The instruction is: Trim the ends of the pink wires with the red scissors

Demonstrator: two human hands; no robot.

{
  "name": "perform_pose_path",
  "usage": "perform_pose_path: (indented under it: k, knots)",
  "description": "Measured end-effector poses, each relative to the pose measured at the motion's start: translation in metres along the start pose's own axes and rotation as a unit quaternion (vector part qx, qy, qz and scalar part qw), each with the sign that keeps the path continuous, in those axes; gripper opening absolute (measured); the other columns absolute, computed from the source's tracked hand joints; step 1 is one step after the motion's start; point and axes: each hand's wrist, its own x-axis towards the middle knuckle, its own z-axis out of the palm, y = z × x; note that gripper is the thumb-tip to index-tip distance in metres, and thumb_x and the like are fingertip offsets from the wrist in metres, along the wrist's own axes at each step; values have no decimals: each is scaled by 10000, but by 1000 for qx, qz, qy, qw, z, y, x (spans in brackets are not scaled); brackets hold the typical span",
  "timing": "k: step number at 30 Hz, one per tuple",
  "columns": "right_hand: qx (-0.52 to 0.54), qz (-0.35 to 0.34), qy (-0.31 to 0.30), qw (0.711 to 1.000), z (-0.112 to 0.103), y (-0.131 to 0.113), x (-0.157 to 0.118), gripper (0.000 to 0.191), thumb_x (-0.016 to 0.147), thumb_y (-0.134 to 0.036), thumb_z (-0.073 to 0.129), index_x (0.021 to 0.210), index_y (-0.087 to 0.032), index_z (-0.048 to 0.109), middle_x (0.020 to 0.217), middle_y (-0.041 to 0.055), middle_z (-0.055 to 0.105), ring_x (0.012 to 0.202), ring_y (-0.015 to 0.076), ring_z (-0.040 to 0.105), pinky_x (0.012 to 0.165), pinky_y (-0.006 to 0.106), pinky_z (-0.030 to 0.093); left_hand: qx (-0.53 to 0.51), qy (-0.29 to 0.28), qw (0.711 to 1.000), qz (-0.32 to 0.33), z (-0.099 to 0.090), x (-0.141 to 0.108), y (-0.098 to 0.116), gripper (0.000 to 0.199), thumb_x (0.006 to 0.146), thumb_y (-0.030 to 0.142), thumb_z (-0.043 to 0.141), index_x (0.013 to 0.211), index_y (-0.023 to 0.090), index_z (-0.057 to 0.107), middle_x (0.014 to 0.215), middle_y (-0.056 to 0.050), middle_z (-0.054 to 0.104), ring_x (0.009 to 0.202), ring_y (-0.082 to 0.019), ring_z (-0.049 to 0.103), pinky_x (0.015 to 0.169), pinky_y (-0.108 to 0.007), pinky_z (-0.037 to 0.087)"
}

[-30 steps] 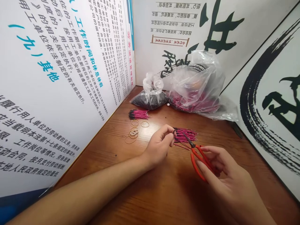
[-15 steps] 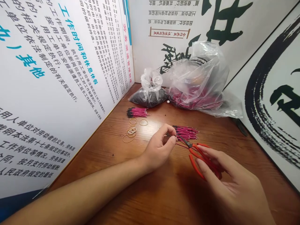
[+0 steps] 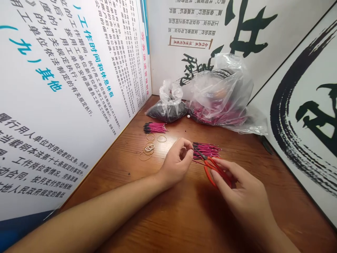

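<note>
While the left hand [image 3: 176, 163] holds its fingers [image 3: 187, 153] pinched shut on something too small to tell, at the black-tipped end of a bundle of pink wires [image 3: 206, 151], the right hand [image 3: 237, 186] grips red-handled scissors [image 3: 213, 168], their blades now reaching closer to that pinch than before. The bundle lies on the wooden worktop [image 3: 118, 168], well right of a smaller wire bundle [image 3: 155, 128] and loose rubber bands [image 3: 149, 149].

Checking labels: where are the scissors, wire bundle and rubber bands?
Red-handled scissors [image 3: 210, 178], head view, handle loop.
Pink-and-black wire bundle [image 3: 206, 150], head view, middle of the wires.
Rubber bands [image 3: 149, 148], head view, pile centre.
</note>
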Motion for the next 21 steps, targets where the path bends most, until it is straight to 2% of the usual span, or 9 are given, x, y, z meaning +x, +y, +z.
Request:
perform_pose_path:
  k: [4, 10, 14, 21]
  knots:
    - [2, -20, 1, 1000, 4, -2, 12, 262, 906, -334, 632, 1150, -251, 683, 1040, 30, 754, 842, 179, 723, 725, 289, 580, 8, 25, 1000, -2, -3, 3, -1, 114, 904, 281, 532, 856, 198, 471, 670, 54, 403, 564, -94, 348, 540, -223, 296]
    - [-3, -74, 0, 997, 2, -8, 32, 246, 898, -325, 639, 1137, -291, 687, 1037, 7, 744, 857, 177, 714, 800, 308, 565, 30, 58, 998, 17, -8, 6, -7, 93, 922, 272, 514, 871, 199, 485, 717, 38, 424, 599, -106, 374, 573, -229, 328]
    - [-6, -88, -9, 996, 3, -1, 28, 246, 892, -307, 647, 1137, -306, 676, 1017, -9, 745, 840, 165, 716, 780, 289, 561, 52, 67, 996, 35, -10, 7, -11, 76, 932, 248, 504, 878, 195, 497, 776, 16, 460, 660, -117, 416, 623, -236, 366]
    - [-29, -74, 4, 997, 2, 6, 16, 266, 895, -306, 647, 1160, -318, 659, 1026, -11, 741, 834, 164, 711, 769, 294, 554, 70, 57, 995, 51, -10, 8, -9, 51, 931, 210, 498, 883, 192, 505, 826, 3, 477, 702, -122, 433, 660, -253, 374]
